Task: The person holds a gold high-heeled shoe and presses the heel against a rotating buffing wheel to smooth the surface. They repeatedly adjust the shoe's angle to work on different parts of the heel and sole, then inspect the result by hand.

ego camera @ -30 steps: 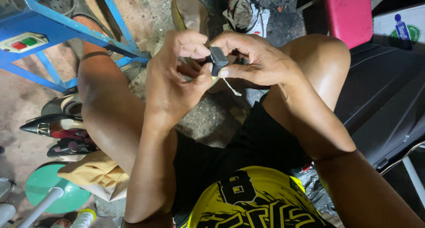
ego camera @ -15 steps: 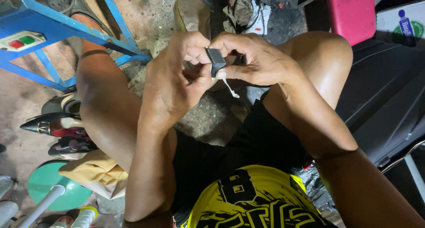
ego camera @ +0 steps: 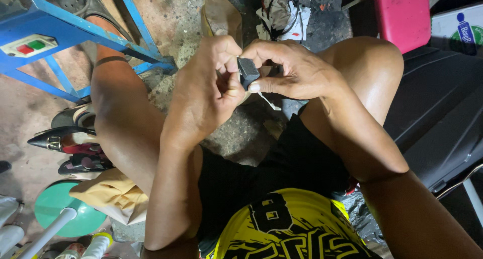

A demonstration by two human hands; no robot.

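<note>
Both hands meet at frame centre-top, between the 2 knees. Left hand [ego camera: 201,93] sits at 9 o'clock of the small block [ego camera: 247,71]; right hand [ego camera: 297,70] at 3 o'clock of it, both touching it. A shoe sole [ego camera: 219,15] lies at 12 o'clock, behind the hands. Metal frame [ego camera: 75,30] stands at 10 o'clock. Heeled shoes [ego camera: 65,138] lie at 9 o'clock, beside the left leg. Round lid [ego camera: 63,206] lies at 8 o'clock. Stool [ego camera: 402,15] stands at 1 o'clock.
</note>
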